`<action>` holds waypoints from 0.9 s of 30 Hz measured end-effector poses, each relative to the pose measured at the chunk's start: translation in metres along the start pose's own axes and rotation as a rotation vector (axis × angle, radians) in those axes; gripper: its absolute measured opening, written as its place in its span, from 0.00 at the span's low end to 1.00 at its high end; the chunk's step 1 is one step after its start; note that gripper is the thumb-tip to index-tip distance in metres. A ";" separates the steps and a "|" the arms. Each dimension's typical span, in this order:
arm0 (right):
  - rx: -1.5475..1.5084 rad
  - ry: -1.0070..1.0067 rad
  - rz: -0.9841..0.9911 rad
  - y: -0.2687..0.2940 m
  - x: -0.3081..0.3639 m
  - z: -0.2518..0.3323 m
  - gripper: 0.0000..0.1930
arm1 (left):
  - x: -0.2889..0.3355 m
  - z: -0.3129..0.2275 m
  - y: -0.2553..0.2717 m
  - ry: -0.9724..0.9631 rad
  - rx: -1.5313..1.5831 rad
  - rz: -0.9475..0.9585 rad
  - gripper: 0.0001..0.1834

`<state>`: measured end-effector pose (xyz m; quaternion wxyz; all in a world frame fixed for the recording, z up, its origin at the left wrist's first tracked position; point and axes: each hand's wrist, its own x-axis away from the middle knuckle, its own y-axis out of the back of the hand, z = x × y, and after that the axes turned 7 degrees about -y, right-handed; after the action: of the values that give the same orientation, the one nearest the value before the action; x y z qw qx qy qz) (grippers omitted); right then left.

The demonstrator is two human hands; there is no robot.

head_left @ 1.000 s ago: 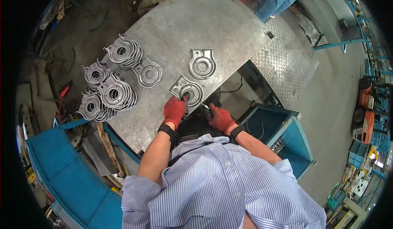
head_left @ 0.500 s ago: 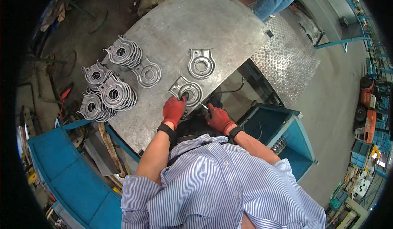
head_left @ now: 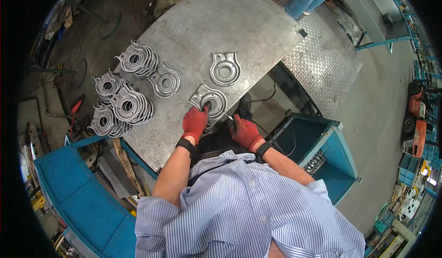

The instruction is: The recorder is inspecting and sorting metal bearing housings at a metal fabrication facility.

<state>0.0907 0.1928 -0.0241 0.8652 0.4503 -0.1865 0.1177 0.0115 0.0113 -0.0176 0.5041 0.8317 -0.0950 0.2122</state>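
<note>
Left hand (head_left: 195, 122) pinching the near edge of a metal bracket (head_left: 212, 95), ring right at the fingertips; right hand's (head_left: 245, 131) fingers curl round a slim tool (head_left: 229, 116), tip just beside that rim

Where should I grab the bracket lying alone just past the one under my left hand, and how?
I'd pinch the right side of its rounded rim, coming in from the right across the table edge. The lone bracket appears to lie flat, squared tab pointing away from you; the held bracket and your left hand crowd its near-left side.
</note>
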 end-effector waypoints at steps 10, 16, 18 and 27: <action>-0.044 0.034 -0.009 -0.002 -0.002 -0.003 0.20 | -0.002 0.001 -0.001 0.003 -0.023 0.006 0.31; -0.046 0.005 0.021 0.000 -0.002 -0.001 0.22 | 0.001 0.001 0.001 -0.009 -0.025 -0.008 0.31; -0.129 0.082 -0.048 -0.017 -0.004 -0.017 0.22 | 0.001 -0.001 0.002 -0.014 -0.030 0.005 0.30; -0.062 0.010 -0.025 -0.005 -0.003 -0.003 0.24 | 0.001 -0.001 0.003 0.012 -0.017 -0.001 0.31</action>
<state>0.0908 0.1919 -0.0307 0.8811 0.4250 -0.1800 0.1033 0.0115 0.0110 -0.0142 0.5118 0.8261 -0.0933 0.2164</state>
